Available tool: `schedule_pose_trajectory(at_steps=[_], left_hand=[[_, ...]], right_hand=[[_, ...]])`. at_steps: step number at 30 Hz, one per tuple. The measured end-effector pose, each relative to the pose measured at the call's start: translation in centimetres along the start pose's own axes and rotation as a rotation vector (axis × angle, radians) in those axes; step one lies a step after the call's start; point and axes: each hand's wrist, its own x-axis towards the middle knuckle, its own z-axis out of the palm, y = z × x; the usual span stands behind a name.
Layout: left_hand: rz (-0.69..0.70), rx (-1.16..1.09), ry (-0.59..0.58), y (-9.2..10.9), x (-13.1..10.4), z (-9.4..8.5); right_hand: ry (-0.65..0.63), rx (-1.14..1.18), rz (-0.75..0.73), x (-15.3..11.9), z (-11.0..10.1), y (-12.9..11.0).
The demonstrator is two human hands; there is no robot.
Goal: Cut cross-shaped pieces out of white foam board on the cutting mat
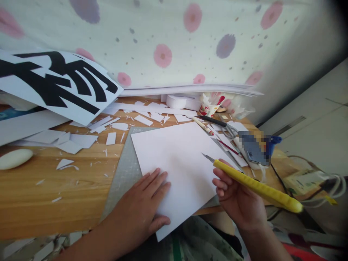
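Wooden table [81, 185] before a spotted curtain [130, 43].
White sheet [185, 163] lies under the flat, open left hand [146, 203]; the right hand [239, 199], fingers curled, holds the yellow craft knife [255, 185] above the sheet's right side.

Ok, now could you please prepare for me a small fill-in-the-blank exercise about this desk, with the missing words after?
The hand resting on the plain sheet is the person's ____ one.
The knife, held in the other hand, has a handle coloured ____.
The card at the far left bears large shapes coloured ____.
The mat lies on a desk made of ____.

Missing words: left; yellow; black; wood.
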Motion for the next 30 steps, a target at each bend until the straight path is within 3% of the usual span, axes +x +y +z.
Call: schedule_pose_trajectory(at_steps=[7, 13, 20, 24, 30], left_hand=[[0.044, -0.019, 0.043, -0.7, -0.4, 0.4], [0.027, -0.014, 0.058, -1.2, 0.7, -0.4], [0.052, 0.0, -0.105, -2.2, 2.6, -2.4], [0.079, 0.09, -0.197, -3.3, 4.0, -3.6], [0.076, 0.07, -0.136, -5.7, 6.2, -2.3]], right_hand=[[0.084, -0.101, -0.099, 1.2, -0.5, 1.2], [0.088, -0.11, -0.074, 1.4, 0.7, 1.3], [0.036, -0.083, -0.073, 1.7, 0.7, 0.2], [-0.03, -0.058, -0.183, 2.1, 1.2, 0.4], [0.102, -0.159, -0.415, 3.4, 1.0, 0.3]])
